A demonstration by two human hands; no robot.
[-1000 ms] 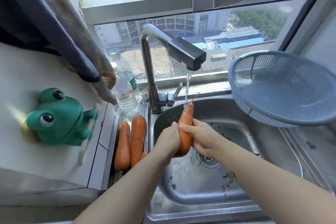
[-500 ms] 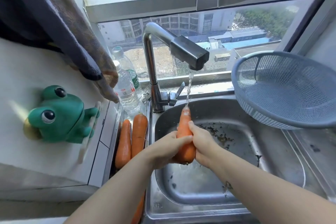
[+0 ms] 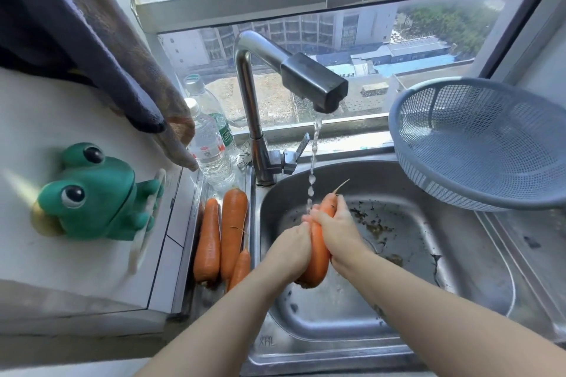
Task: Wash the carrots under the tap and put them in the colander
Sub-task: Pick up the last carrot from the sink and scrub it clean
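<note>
An orange carrot (image 3: pixel 318 257) stands nearly upright over the steel sink (image 3: pixel 398 300), its thin tip up under the thin stream from the tap (image 3: pixel 312 82). My left hand (image 3: pixel 291 248) grips its lower left side. Around the carrot's upper part curls my right hand (image 3: pixel 337 232), fingers near the tip. Three more carrots (image 3: pixel 228 232) lie on the ledge left of the sink. The blue-grey colander (image 3: pixel 477 144) rests tilted at the back right, with nothing seen inside.
A green frog figure (image 3: pixel 92 193) sits on the white counter at left. Two water bottles (image 3: pixel 208 144) stand behind the loose carrots. Dark cloths (image 3: pixel 101 40) hang above them. Bits of dirt lie in the sink basin.
My right hand has slid up the carrot toward its tip. The carrot has shifted slightly right of the water stream. My left hand stays low on it.
</note>
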